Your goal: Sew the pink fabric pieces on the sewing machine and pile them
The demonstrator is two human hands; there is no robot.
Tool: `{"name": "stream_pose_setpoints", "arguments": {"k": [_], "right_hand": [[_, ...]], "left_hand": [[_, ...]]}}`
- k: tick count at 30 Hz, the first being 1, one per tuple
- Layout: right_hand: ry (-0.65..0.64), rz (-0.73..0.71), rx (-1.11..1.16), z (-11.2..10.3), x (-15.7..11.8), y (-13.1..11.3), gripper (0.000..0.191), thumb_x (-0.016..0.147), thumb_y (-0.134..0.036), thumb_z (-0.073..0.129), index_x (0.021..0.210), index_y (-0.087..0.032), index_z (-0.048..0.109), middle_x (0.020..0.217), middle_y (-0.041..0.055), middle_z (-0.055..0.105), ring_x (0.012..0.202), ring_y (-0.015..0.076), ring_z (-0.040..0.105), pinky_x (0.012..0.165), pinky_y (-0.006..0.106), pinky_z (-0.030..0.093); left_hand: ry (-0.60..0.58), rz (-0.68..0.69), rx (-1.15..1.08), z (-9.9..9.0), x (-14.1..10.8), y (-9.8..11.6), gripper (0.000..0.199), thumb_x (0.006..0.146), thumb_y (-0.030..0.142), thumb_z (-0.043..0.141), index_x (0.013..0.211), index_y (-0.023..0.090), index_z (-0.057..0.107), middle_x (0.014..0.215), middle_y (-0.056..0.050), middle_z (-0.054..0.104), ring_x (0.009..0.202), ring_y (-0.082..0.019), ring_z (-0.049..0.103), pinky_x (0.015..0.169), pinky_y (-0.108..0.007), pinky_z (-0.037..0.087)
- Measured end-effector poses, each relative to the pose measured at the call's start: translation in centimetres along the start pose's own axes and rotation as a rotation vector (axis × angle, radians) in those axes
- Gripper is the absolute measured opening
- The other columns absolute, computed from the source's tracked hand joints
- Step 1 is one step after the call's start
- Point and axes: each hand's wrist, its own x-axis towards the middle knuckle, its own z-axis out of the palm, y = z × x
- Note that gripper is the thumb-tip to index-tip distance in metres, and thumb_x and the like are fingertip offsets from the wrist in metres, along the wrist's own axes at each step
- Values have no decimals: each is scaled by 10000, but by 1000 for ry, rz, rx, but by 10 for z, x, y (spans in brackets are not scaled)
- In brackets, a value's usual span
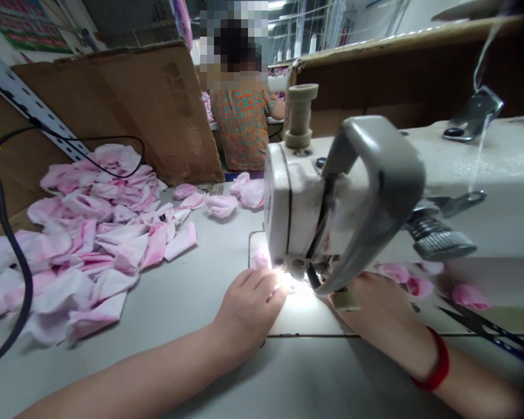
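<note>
A white sewing machine (276,203) fills the right half of the view, its lamp lighting the needle area. My left hand (251,308) is left of the needle, fingers together and curled down on a small pink fabric piece (261,259). Part of that piece shows just beyond the knuckles; the rest is under the hand or lost in the glare. My right hand (378,302), with a red band (439,361) at the wrist, reaches in from the right of the needle. Its fingers are hidden behind the machine's grey lever guard (402,169) and lower parts.
A heap of pink and white fabric pieces (113,233) covers the table's left side. Scissors (489,329) lie at the right, near several pink pieces (469,295). A black cable (11,233) hangs at the left. Cardboard panels (122,110) stand behind; beyond sits a person (242,128).
</note>
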Motion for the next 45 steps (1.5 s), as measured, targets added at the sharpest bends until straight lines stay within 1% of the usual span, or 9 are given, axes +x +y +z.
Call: {"name": "stream_pose_setpoints", "arguments": {"k": [8, 13, 16, 23, 26, 29, 33, 39, 45], "right_hand": [[14, 23, -56, -8, 3, -2, 295, 759, -206, 398, 494, -192, 527, 512, 42, 587, 488, 160, 544, 429, 254, 252], [15, 45, -121, -8, 7, 2, 375, 780, -237, 358, 432, -179, 485, 450, 56, 555, 450, 149, 528, 410, 253, 201], [3, 47, -108, -7, 9, 4, 397, 784, -245, 352, 410, -179, 468, 433, 52, 545, 440, 150, 524, 412, 256, 192], [-4, 39, -91, -7, 11, 4, 407, 790, -246, 334, 407, -185, 455, 422, 52, 529, 451, 155, 520, 412, 257, 197], [-9, 44, -66, -9, 8, 3, 380, 783, -241, 341, 428, -186, 463, 436, 51, 534, 469, 159, 527, 413, 254, 211], [-30, 32, 3, -13, 4, 0, 284, 764, -252, 386, 518, -182, 510, 529, 45, 583, 516, 164, 549, 439, 246, 260], [-44, -8, 67, -12, 0, -6, 205, 780, -240, 407, 636, -184, 542, 616, 28, 607, 554, 157, 562, 453, 241, 275], [-51, -8, 99, -5, 4, -6, 238, 761, -240, 438, 542, -186, 512, 548, 32, 596, 509, 160, 561, 432, 250, 265], [-55, -5, 77, -4, 4, -1, 287, 771, -257, 395, 517, -183, 506, 571, 56, 607, 546, 174, 573, 460, 251, 298]], "left_hand": [[55, 2, 108, 3, 2, 4, 197, 806, 116, 369, 885, 118, 549, 813, -83, 578, 772, -201, 516, 664, -322, 440], [-20, -10, 26, -3, 1, 3, 200, 820, 115, 347, 915, 103, 522, 837, -75, 573, 788, -182, 515, 674, -300, 453], [-5, -2, 11, -2, 2, 3, 188, 816, 114, 356, 900, 105, 524, 846, -78, 574, 786, -181, 515, 662, -295, 462], [33, 0, 19, 2, 3, 5, 201, 799, 81, 343, 876, 97, 529, 855, -100, 572, 787, -200, 501, 655, -323, 472], [-16, -15, -44, 0, 1, 1, 226, 782, 70, 338, 911, 103, 520, 862, -102, 557, 786, -197, 489, 650, -317, 467], [-66, -24, -141, -3, 0, -3, 240, 757, 84, 375, 953, 121, 509, 886, -94, 535, 796, -191, 474, 667, -315, 454], [-95, -69, -163, -2, 0, -3, 218, 757, 71, 366, 887, 159, 517, 829, -59, 526, 747, -165, 472, 632, -284, 442], [-74, -177, -114, 6, -1, 4, 232, 772, 31, 333, 767, 182, 509, 736, -20, 514, 695, -143, 475, 597, -258, 428], [-93, -153, -160, 4, -1, -1, 199, 783, 74, 351, 801, 181, 517, 769, -25, 524, 709, -144, 482, 603, -256, 426]]}}
